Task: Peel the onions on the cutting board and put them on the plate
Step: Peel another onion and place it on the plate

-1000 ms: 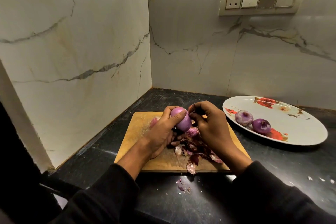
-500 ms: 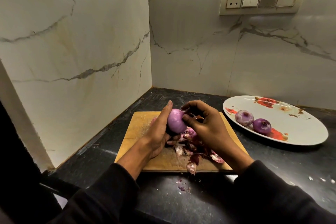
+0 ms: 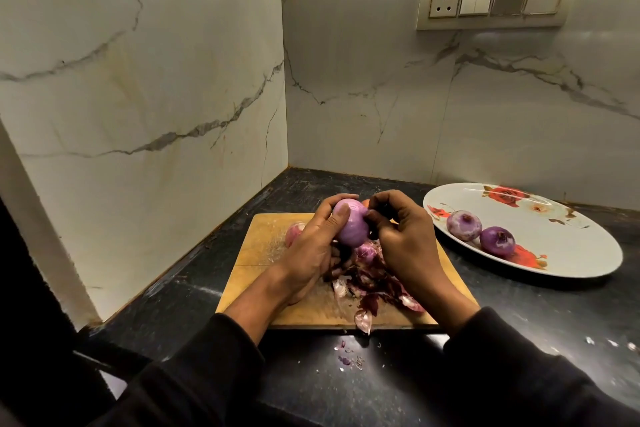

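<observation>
— What did the left hand (image 3: 311, 246) have?

— It gripped a pale purple onion (image 3: 351, 225) raised above the wooden cutting board (image 3: 263, 253), thumb laid across the near side, fingers wrapped behind it. Most of that onion looked smooth and bare.

— And the right hand (image 3: 401, 236)?

— Its fingers were curled, the fingertips (image 3: 372, 217) pressed together at the top of the held onion. They seemed to pinch something there, though whether it was skin or the onion itself I could not tell; the spot was dark and small.

— What lay beneath?

— A heap of peels (image 3: 370, 284), dark red and papery, in the middle of the board, with one pale curl (image 3: 363, 319) hanging at the near edge. Another onion (image 3: 367, 250) sat among the peels just under the hands, and one more (image 3: 294, 232) showed behind the left hand, toward the board's far left side.

— And the plate?

— The white oval plate (image 3: 571, 253), printed with red flowers, stood on the black counter (image 3: 346, 392) to the right of the board, apart from it. Two peeled onions (image 3: 464, 225) (image 3: 497, 241) rested on it, touching each other, near its left rim. A few scraps (image 3: 349, 357) lay on the counter in front of the board. Both arms wore dark sleeves (image 3: 207, 374). A switch panel (image 3: 495, 0) sat high on the marble wall (image 3: 138, 80).
</observation>
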Tool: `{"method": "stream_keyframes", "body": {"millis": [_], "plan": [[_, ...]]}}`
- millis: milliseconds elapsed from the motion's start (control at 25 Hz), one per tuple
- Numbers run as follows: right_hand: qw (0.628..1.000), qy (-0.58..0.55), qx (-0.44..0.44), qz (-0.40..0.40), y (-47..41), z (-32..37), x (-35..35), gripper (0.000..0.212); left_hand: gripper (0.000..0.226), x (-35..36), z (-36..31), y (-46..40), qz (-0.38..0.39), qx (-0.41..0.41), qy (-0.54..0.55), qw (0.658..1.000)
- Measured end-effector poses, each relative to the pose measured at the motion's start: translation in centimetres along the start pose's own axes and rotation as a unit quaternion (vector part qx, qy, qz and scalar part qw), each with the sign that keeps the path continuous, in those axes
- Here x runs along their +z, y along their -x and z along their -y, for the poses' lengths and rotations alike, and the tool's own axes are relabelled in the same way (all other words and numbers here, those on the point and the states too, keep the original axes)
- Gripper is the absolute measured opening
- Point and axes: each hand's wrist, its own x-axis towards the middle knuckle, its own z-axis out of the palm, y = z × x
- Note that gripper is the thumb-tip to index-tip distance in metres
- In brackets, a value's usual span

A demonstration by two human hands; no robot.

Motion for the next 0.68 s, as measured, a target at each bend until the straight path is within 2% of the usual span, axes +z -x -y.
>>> {"method": "stream_keyframes", "body": {"millis": [160,320,440,560,680], "plan": [[0.999,-0.033,-0.007,0.034,0.43,0.3,0.36,0.028,0.066,0.2,-0.17,0.27,-0.032,-0.067,0.001,0.997],[0.997,-0.067,0.002,0.044,0.27,0.73,0.26,0.023,0.077,-0.22,-0.1,-0.19,-0.06,-0.062,0.045,0.995],[0.997,0.016,-0.048,0.05,0.06,0.49,-0.14,0.026,0.073,-0.25,-0.15,-0.16,-0.072,-0.066,0.051,0.994],[0.996,0.057,-0.068,0.021,0.03,0.09,-0.2,0.027,0.068,-0.17,-0.26,0.06,-0.057,-0.051,0.043,0.996],[0.995,0.078,-0.059,-0.008,-0.06,-0.08,-0.23,0.023,0.047,0.0,-0.61,0.36,-0.012,-0.029,0.01,0.999]]}}
